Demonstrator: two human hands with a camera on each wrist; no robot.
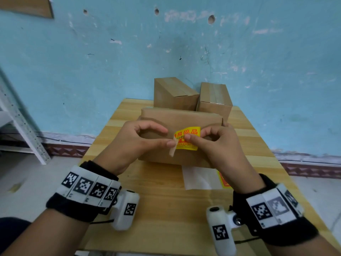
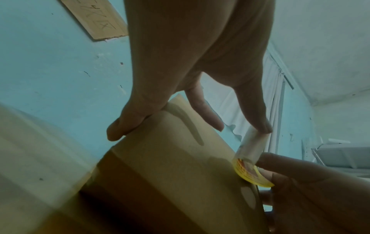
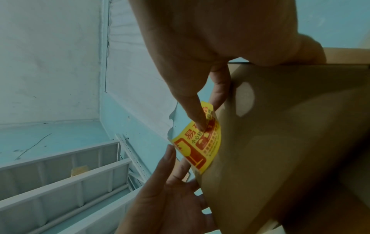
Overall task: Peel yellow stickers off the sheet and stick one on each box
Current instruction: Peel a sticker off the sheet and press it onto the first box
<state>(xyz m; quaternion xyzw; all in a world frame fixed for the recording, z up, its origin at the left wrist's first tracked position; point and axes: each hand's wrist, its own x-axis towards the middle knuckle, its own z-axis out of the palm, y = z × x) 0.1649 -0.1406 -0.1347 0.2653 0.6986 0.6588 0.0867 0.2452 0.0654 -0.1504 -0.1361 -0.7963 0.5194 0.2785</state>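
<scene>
A yellow sticker [image 1: 188, 138] with red print is held curved over the top of the nearest brown box [image 1: 180, 117]. My right hand [image 1: 194, 134] pinches it between thumb and forefinger; the right wrist view shows the thumb on the sticker [image 3: 200, 142] beside the box [image 3: 280, 126]. My left hand [image 1: 168, 137] holds a white backing strip [image 1: 172, 148] that hangs off the sticker's left edge. In the left wrist view the strip [image 2: 251, 147] runs from my thumb tip down to the sticker [image 2: 248, 172]. Two more brown boxes [image 1: 173, 93] [image 1: 215, 98] stand behind.
The sticker sheet [image 1: 201, 178] lies on the wooden table [image 1: 166, 209] just in front of the near box, one yellow sticker [image 1: 223, 181] showing at its right. A grey metal shelf [image 1: 22, 126] stands at the left. A blue wall is close behind the table.
</scene>
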